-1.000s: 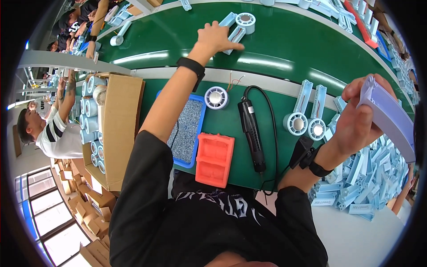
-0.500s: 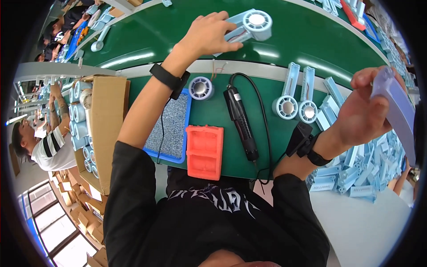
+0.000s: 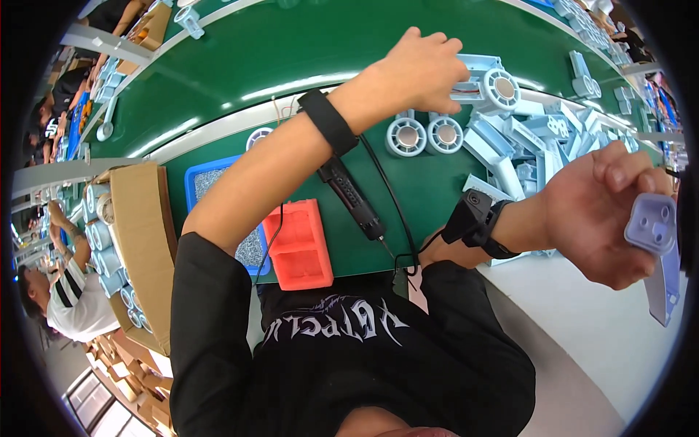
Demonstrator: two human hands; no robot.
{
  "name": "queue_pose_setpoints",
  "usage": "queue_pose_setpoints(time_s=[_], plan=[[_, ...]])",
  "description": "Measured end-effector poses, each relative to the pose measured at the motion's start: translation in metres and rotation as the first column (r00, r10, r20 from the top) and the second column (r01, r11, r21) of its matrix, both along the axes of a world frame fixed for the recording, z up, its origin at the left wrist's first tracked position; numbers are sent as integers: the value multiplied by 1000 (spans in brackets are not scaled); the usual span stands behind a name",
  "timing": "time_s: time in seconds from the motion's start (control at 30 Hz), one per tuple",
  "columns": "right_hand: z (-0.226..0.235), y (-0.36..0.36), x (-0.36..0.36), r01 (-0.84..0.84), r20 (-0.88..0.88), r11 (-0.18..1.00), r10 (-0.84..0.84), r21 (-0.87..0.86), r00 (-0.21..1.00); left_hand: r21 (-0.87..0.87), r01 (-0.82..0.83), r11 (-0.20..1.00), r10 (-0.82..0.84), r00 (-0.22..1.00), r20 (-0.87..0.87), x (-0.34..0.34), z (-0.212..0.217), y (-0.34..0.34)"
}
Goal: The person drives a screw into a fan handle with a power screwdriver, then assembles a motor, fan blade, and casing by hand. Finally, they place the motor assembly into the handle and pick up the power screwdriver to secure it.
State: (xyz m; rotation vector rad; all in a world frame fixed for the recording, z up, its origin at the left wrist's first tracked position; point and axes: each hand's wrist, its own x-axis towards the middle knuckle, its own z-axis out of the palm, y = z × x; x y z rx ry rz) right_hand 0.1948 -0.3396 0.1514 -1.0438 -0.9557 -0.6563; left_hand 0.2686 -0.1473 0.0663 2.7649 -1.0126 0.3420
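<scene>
Across the green bench [image 3: 291,54], toward a heap [image 3: 535,149] of blue parts, the left arm [image 3: 273,186] slants up and rightward. The right hand [image 3: 593,218], fingers curled, is held out at far right; the left hand [image 3: 429,69], knuckles up, grips a blue fan [image 3: 504,91] by its handle, near the heap. The right grips a lilac shell [image 3: 652,224].

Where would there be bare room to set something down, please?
Bare patches: the far green surface left of the left hand, the white tabletop below the right hand, and a small patch of green bench between the black cable and the pale-blue handle shells. Those shells crowd the bench's right side.
</scene>
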Motion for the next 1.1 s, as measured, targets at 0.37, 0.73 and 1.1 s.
queue_pose_setpoints(time_s=[0.37,0.73,1.1], plan=[[16,8,-60,40,49,985,-49,171,998,-94,-11,996,1,995,-101,-109,25,5],[26,9,-133,38,-46,995,-42,-92,998,102,-246,964,266,914,-307,-183,-27,-41],[2,2,-174,40,-33,995,-43,-86,999,424,-432,796,557,796,-237,-154,-55,-111]])
